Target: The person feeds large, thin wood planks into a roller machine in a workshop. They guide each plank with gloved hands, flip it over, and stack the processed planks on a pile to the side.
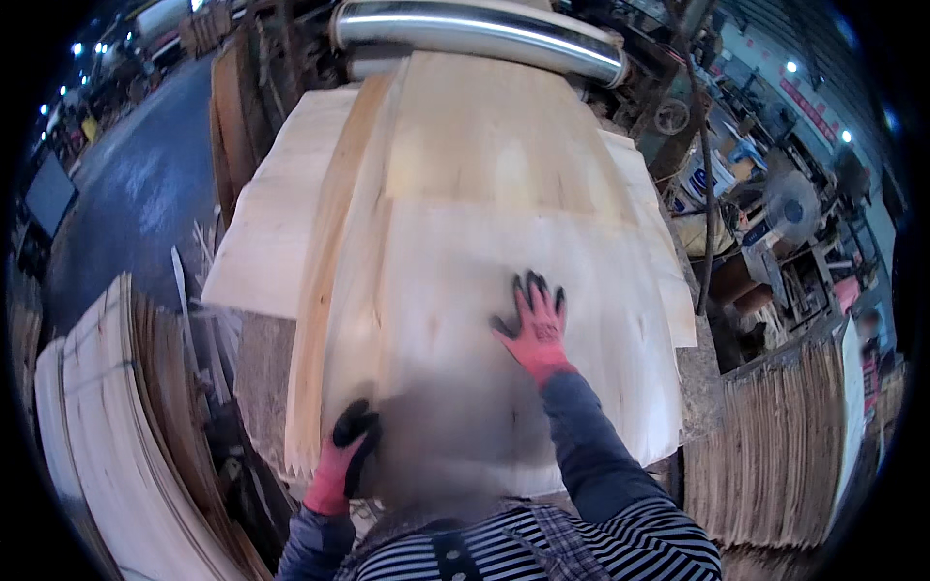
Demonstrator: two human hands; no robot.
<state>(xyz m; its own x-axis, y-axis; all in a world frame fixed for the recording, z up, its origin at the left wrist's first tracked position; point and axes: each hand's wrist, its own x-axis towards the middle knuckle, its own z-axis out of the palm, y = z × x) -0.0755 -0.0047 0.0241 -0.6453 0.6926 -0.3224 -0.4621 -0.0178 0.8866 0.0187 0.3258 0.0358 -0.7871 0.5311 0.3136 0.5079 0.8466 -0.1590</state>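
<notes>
- edge-on stack (102, 397): nearer than the metal roller (484, 44), to its left
- left hand (339, 455): well before the roller's left end, fingers partly bent; i cannot tell whether it grips anything
- wood sheets (504, 232): flat, just before the roller
- right hand (538, 334): before the roller, fingers spread on the sheets, gripping nothing
</notes>
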